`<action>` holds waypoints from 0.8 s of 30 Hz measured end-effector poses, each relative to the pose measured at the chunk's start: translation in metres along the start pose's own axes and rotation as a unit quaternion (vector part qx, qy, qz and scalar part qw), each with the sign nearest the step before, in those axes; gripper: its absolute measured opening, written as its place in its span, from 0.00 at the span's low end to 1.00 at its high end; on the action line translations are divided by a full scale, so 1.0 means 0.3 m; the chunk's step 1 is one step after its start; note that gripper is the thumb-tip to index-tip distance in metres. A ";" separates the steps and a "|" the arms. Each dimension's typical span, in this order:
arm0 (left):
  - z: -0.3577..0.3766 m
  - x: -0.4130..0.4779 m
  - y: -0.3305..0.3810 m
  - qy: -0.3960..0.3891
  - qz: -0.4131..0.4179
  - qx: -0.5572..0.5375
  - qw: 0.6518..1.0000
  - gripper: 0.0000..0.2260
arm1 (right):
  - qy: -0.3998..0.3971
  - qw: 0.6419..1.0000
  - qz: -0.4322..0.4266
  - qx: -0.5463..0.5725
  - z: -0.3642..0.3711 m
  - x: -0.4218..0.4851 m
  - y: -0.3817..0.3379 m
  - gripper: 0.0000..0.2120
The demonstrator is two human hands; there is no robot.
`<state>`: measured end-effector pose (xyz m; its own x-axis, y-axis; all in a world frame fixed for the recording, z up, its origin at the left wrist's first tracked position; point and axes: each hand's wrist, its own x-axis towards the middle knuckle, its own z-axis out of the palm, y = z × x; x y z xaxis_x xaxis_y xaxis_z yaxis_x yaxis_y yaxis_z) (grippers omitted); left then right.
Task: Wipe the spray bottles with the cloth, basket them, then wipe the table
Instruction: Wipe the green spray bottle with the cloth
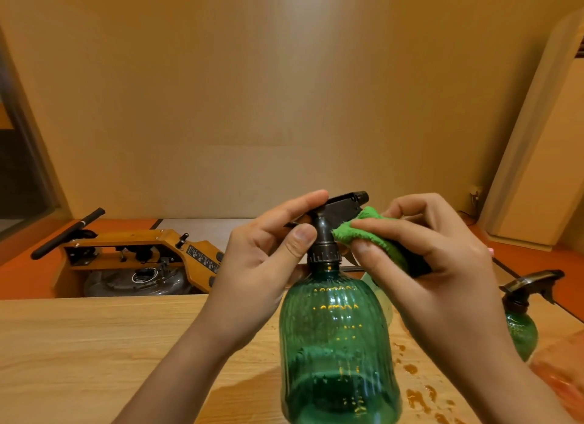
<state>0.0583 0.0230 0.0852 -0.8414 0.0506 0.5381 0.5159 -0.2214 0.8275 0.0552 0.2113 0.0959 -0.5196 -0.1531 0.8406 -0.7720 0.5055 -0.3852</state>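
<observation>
— What do we have around us?

— A plain tan wall ahead and a light wooden table under us. Far left, beyond the table's far edge, we see a yellow rowing machine on the floor.

— And our hands?

— Our left hand pinches the green spray bottle at its top. The thumb is on the neck just above the collar, and the forefinger lies over the black sprayer head. The bottle is upright at the near middle. Its base is cut off, so we cannot tell whether it rests on the table.

— The cloth?

— Our right hand has its fingers curled round the green cloth, pressing it against the sprayer head under the nozzle.

— Further right?

— Wet spots lie on the table just right of the bottle. A second spray bottle stands near the right edge, and a tall cream air-conditioner stands far right.
</observation>
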 end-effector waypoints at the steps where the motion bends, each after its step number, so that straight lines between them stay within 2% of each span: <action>1: 0.002 0.000 -0.001 0.001 0.002 0.003 1.000 0.16 | 0.000 1.000 -0.009 -0.018 -0.002 -0.001 -0.001 0.11; 14: 0.004 -0.005 0.009 0.024 0.036 0.054 0.998 0.16 | 0.042 0.989 -0.051 -0.129 -0.005 0.011 -0.025 0.12; 20: -0.018 0.005 0.003 0.054 0.033 0.081 0.995 0.14 | 0.099 0.987 -0.051 -0.117 -0.049 0.020 -0.056 0.11; 24: -0.004 0.005 -0.004 0.039 0.034 0.079 0.996 0.16 | 0.036 0.996 -0.045 -0.073 -0.013 0.036 -0.049 0.11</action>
<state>0.0563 0.0221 0.0849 -0.8108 -0.0362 0.5841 0.5852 -0.0653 0.8083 0.0623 0.2054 0.1122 -0.4192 -0.1450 0.8962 -0.7504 0.6110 -0.2522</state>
